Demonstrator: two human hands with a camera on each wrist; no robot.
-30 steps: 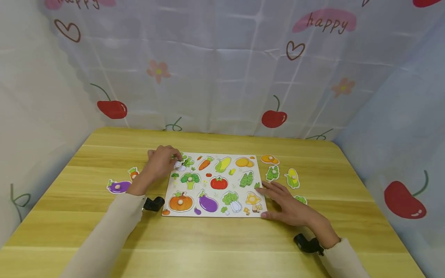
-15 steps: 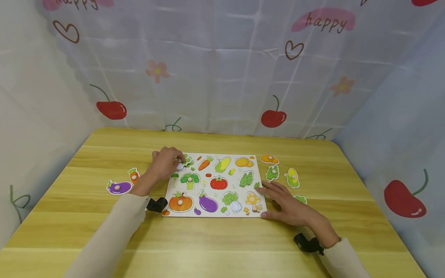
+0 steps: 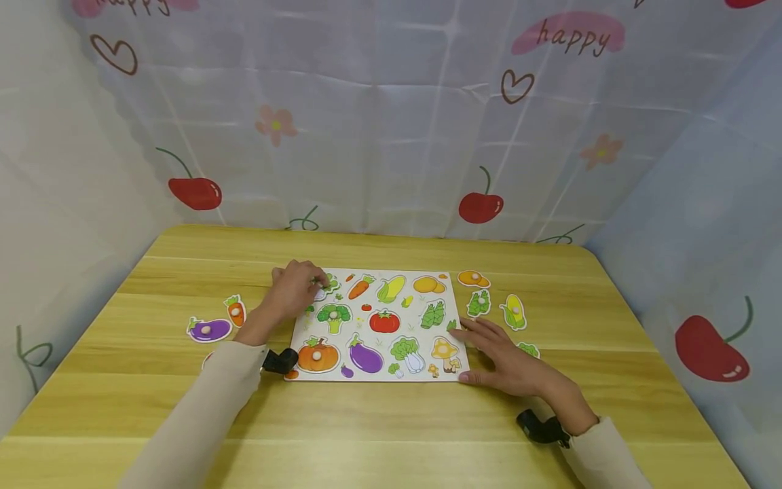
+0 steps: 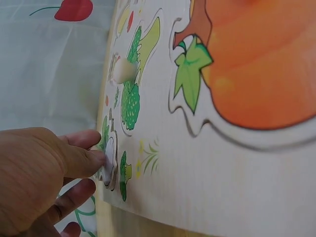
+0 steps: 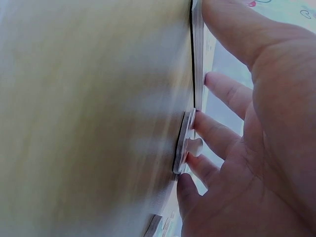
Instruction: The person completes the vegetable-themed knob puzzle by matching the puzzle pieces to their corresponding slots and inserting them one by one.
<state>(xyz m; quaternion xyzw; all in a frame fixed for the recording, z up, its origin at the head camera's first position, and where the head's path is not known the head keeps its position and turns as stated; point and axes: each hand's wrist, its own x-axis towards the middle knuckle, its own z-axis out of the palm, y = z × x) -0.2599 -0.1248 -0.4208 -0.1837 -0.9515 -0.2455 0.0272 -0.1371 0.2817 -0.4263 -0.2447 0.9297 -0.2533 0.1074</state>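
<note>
My left hand (image 3: pixel 294 288) pinches a white turnip piece with green leaves (image 4: pixel 109 160) between thumb and finger. It is at the far left corner of the vegetable puzzle board (image 3: pixel 411 320); in the left wrist view the piece's edge stands slightly above the board. The piece's knob is hidden by the fingers. A broccoli piece (image 3: pixel 333 316) and a pumpkin piece (image 3: pixel 317 356), both with knobs, lie in their slots. My right hand (image 3: pixel 504 360) rests on the board's right edge, fingers extended, thumb near the front corner.
Left of the board lie an eggplant piece (image 3: pixel 208 330), a carrot piece (image 3: pixel 236 311) and a mostly hidden piece by the sleeve. To the right are potato (image 3: pixel 474 279), asparagus (image 3: pixel 479 303) and corn (image 3: pixel 514 313) pieces, plus a green piece (image 3: pixel 528 350) partly behind my right hand.
My left hand has shifted a little to the right over the corner slot with the turnip piece, uncovering the carrot piece. The right hand has stayed still.
</note>
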